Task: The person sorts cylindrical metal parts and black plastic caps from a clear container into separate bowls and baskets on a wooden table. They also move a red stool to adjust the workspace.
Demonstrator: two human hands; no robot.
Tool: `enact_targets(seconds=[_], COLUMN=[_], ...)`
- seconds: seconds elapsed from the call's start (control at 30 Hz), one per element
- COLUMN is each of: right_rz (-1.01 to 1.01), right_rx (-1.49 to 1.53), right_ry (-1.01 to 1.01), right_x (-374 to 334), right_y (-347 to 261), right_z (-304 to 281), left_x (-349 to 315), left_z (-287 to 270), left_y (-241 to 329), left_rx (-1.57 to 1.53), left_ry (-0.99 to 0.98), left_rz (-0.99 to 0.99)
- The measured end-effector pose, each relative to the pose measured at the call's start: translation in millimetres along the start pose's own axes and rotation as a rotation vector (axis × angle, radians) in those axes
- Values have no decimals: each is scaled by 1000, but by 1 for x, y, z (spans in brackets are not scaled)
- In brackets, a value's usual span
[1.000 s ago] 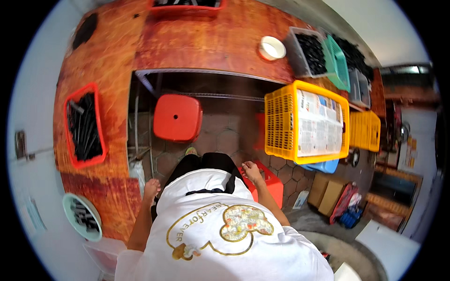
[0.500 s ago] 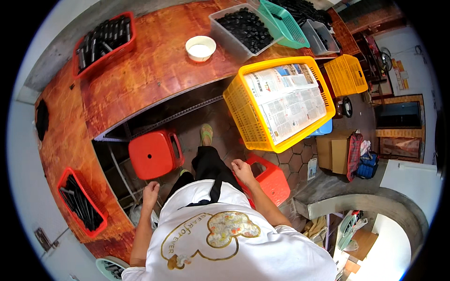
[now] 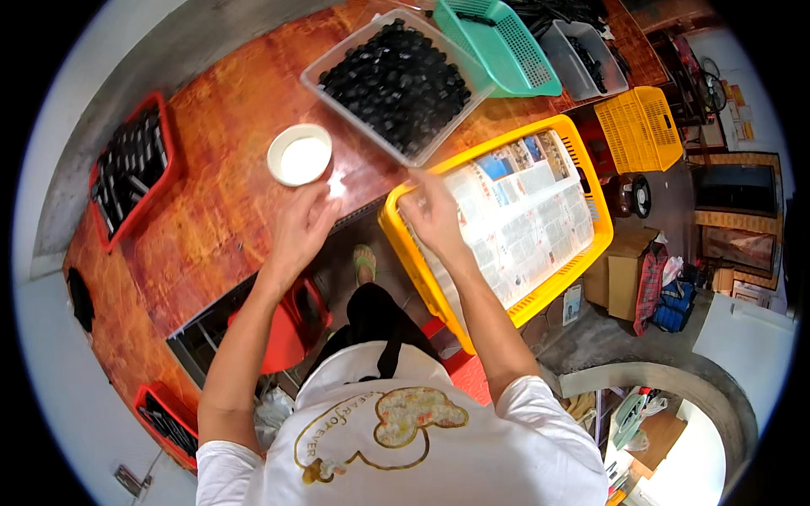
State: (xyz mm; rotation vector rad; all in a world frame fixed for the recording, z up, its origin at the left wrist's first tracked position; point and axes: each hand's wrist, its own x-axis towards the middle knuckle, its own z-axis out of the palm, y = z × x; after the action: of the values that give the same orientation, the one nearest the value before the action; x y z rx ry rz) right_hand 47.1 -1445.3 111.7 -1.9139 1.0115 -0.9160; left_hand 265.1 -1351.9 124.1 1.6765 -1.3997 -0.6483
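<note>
My left hand (image 3: 304, 221) reaches over the wooden table, fingers apart, just below a small white bowl (image 3: 301, 155) with something white in it. It holds nothing that I can see. My right hand (image 3: 433, 218) is over the left rim of a yellow plastic basket (image 3: 540, 316), close to the near corner of a clear plastic tub. Its thumb stands off from the bent fingers, and nothing shows in it. Printed newspaper sheets (image 3: 527, 228) cover the top of the basket. Many small black pieces (image 3: 396, 84) fill the clear tub (image 3: 359, 120).
A red tray (image 3: 164, 139) of black parts lies on the table's left, another red tray (image 3: 173, 411) nearer me. Green baskets (image 3: 515, 51) and a grey tub (image 3: 561, 51) stand at the back. Below are red stools (image 3: 291, 337); a second yellow basket (image 3: 637, 131) is farther right.
Both my hands have risen from beside my body and gone forward, the left towards the bowl, the right to the yellow basket's left rim. My view has moved closer to the table.
</note>
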Motion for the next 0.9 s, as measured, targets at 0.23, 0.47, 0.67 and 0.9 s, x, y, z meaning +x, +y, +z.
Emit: enact_targets(seconds=[0.23, 0.47, 0.67, 0.9], right_rz=[113, 436, 318, -73], right_rx=[-533, -573, -647, -586], right_ry=[-16, -104, 27, 93], right_x=[160, 210, 207, 212], right_y=[67, 96, 102, 108], right_z=[-2, 9, 12, -5], left_x=[188, 248, 238, 218], left_z=[67, 97, 102, 88], left_y=[-12, -28, -40, -30], left_rx=[404, 760, 774, 530], left_ry=[-24, -116, -46, 27], left_rz=[189, -262, -44, 192])
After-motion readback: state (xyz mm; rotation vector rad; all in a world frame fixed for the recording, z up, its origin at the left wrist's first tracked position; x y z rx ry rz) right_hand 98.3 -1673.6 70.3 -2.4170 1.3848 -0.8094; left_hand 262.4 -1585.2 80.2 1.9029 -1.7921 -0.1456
